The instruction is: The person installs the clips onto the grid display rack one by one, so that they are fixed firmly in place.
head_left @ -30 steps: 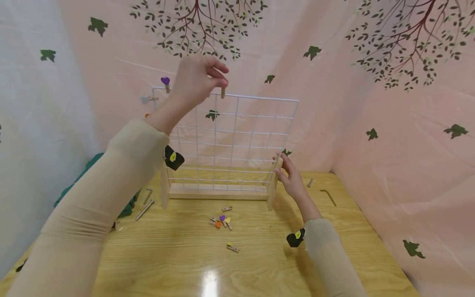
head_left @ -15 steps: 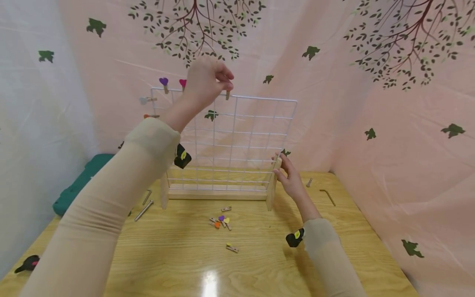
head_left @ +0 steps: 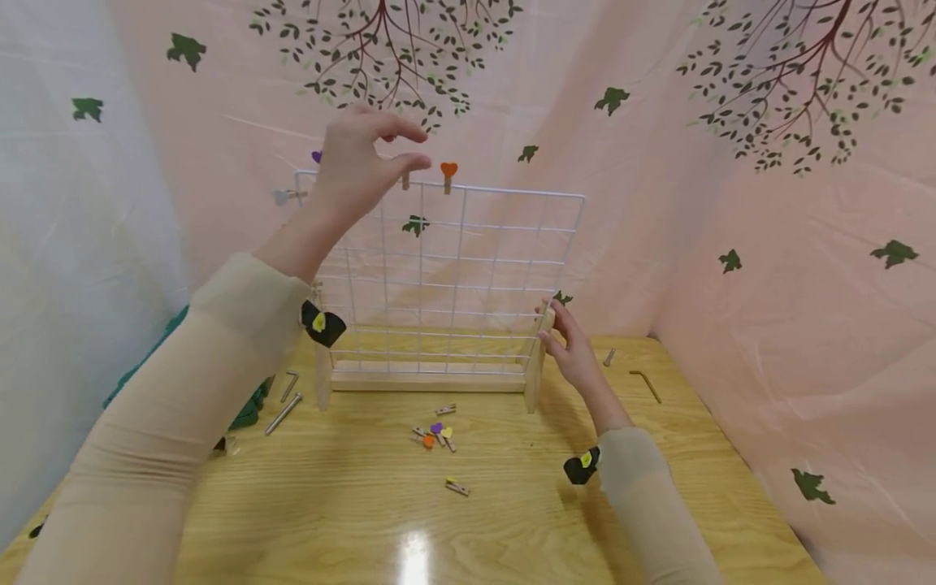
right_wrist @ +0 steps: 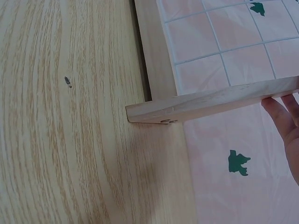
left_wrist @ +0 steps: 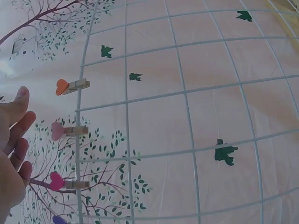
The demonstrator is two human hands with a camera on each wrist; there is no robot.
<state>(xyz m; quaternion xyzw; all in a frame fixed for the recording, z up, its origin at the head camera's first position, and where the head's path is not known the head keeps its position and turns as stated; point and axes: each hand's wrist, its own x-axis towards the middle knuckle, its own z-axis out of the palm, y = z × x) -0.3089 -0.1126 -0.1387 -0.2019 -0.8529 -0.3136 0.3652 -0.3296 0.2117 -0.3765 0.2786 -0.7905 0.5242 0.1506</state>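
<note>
A white wire grid [head_left: 497,227] stands upright in a wooden stand [head_left: 431,382]. An orange heart clothespin [head_left: 448,177] is clipped to its top wire. In the left wrist view, a pale pink heart clothespin [left_wrist: 70,131] and a magenta one [left_wrist: 70,183] are clipped along the same wire, with part of a purple heart [left_wrist: 60,219] below. My left hand [head_left: 361,158] is just left of the orange one, thumb and forefinger apart, holding nothing. My right hand [head_left: 578,357] grips the stand's right wooden upright [head_left: 539,366], thumb in front and fingertips partly hidden behind.
Several loose clothespins [head_left: 437,435] lie on the wooden table [head_left: 329,512] before the stand. A bolt [head_left: 283,414] and a hex key [head_left: 290,385] lie left; another hex key [head_left: 647,387] and a small bolt [head_left: 610,357] lie right. A green object [head_left: 252,406] is partly behind my left arm.
My left hand has let go of the orange heart clothespin, which stays on the top wire, and has drawn back left with its fingers spread. My right hand has stayed on the upright.
</note>
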